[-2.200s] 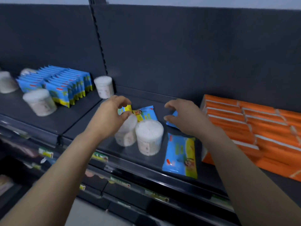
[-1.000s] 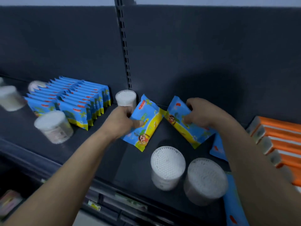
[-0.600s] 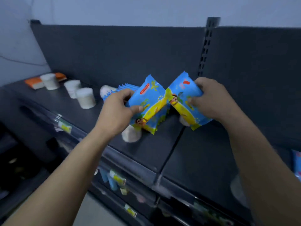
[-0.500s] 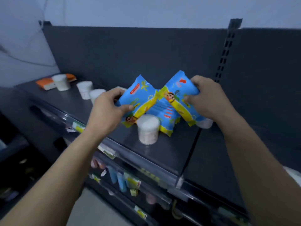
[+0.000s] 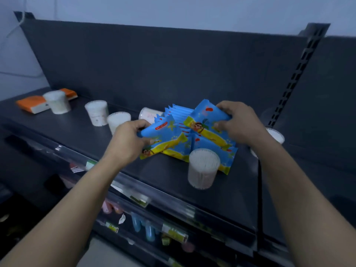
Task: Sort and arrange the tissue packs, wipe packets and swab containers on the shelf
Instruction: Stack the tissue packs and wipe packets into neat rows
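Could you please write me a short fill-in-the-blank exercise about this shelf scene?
The left hand grips a ___ wipe packet.
The tissue pack at the shelf's far left is ___.
The nearest swab container stands ___ rather than lying down.
Missing words: blue; orange; upright.

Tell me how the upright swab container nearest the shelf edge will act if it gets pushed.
The swab container is probably light: it looks like thin clear plastic packed with cotton swabs. Being a little taller than wide, it may tip rather than slide on the shelf if pushed near the top. Once down it would likely roll, since it is round.
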The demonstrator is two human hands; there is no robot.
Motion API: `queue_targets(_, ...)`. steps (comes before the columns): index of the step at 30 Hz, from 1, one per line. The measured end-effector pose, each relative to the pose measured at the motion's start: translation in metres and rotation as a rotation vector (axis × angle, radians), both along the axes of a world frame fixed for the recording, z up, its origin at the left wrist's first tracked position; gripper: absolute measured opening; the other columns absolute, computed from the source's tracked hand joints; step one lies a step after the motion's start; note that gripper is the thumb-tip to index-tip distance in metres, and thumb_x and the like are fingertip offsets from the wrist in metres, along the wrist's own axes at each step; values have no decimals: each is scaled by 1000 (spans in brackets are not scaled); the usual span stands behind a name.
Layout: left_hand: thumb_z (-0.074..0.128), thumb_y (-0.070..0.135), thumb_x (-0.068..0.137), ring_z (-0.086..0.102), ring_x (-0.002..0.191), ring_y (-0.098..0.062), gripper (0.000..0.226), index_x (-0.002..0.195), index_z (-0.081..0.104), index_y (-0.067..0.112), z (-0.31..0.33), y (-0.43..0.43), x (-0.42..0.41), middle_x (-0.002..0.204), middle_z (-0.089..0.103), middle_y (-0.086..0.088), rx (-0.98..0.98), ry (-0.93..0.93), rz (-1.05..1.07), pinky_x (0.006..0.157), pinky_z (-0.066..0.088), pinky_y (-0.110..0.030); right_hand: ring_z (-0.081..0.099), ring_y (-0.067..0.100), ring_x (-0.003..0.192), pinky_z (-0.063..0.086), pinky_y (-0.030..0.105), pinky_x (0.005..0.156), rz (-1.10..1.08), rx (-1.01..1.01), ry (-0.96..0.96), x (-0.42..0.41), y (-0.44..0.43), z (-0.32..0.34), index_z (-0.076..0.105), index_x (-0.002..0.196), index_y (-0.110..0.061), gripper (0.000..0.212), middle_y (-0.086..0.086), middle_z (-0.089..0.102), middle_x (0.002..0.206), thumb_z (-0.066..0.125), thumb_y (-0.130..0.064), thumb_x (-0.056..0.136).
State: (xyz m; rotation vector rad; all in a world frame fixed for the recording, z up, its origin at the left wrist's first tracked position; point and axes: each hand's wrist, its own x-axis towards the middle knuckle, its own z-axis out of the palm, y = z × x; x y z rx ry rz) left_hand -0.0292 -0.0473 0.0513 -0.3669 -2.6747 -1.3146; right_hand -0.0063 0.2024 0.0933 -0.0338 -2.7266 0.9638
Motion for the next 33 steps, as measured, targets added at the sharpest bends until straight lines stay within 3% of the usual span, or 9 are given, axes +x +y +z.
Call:
queue_targets(3, 72, 4, 74, 59, 68, -18, 25, 76, 65, 28, -7, 3, -23, 72, 65, 1, -112, -28, -38, 67, 49, -28, 63, 18, 83, 47, 26, 65, 68, 83, -81, -13, 6, -4, 62, 95, -26, 23, 2, 67, 96, 69, -11, 80)
queue_targets(6, 73, 6, 70, 63, 77, -24, 33, 71, 62, 37, -14, 5, -42, 76, 68, 0, -228, -43, -63, 75, 53, -39, 58, 18, 91, 43, 26, 73, 81, 239, -160, -24, 6, -8, 66, 107, -24, 31, 2, 63, 105, 72, -15, 77)
queue_targets(8, 72, 6, 67, 63, 82, -25, 28, 78, 66, 32, -19, 10, -52, 80, 68, -1, -284, -39, -94, 74, 53, -41, 56, 20, 100, 44, 27, 80, 55, 332, -210, -28, 3, -14, 65, 115, -22, 40, 2, 60, 110, 73, -18, 76)
queue_targets(14, 74, 11, 66, 53, 94, -26, 31, 96, 68, 16, -35, 21, -84, 90, 52, 2, -487, 59, -283, 83, 46, -44, 54, 21, 113, 44, 29, 91, -27, 467, -319, -32, -4, -31, 63, 117, -26, 43, -1, 61, 118, 69, -17, 75)
queue_targets(18, 76, 14, 67, 50, 93, -24, 28, 92, 65, 15, -47, 18, -101, 88, 47, 3, -549, 104, -407, 80, 46, -41, 58, 23, 101, 48, 30, 82, -126, 457, -358, -32, -13, -43, 65, 103, -25, 34, 0, 58, 95, 63, -8, 74)
queue_targets(22, 76, 14, 69, 48, 95, -26, 28, 82, 52, 17, -55, 11, -109, 90, 47, 1, -502, 138, -463, 80, 43, -39, 62, 20, 97, 51, 30, 85, -193, 412, -411, -24, -26, -52, 69, 100, -21, 32, -1, 67, 98, 61, -7, 73)
queue_targets(25, 72, 23, 74, 43, 104, -27, 29, 94, 51, 18, -58, 5, -109, 103, 47, -2, -531, 202, -450, 83, 37, -38, 63, 20, 95, 51, 34, 86, -251, 422, -414, -17, -35, -58, 70, 98, -22, 33, -1, 70, 98, 57, -4, 73)
queue_targets(29, 75, 35, 72, 38, 108, -30, 55, 111, 44, 12, -58, 2, -106, 119, 39, -8, -587, 275, -367, 80, 42, -44, 62, 18, 91, 51, 29, 80, -308, 402, -451, -11, -39, -60, 71, 97, -24, 36, -2, 66, 88, 56, -1, 73)
queue_targets(33, 77, 37, 70, 40, 112, -31, 68, 123, 40, 14, -57, 3, -105, 125, 33, -10, -549, 224, -379, 75, 48, -45, 62, 20, 96, 52, 32, 84, -351, 399, -449, -14, -37, -60, 69, 101, -25, 38, -1, 68, 99, 58, -2, 72)
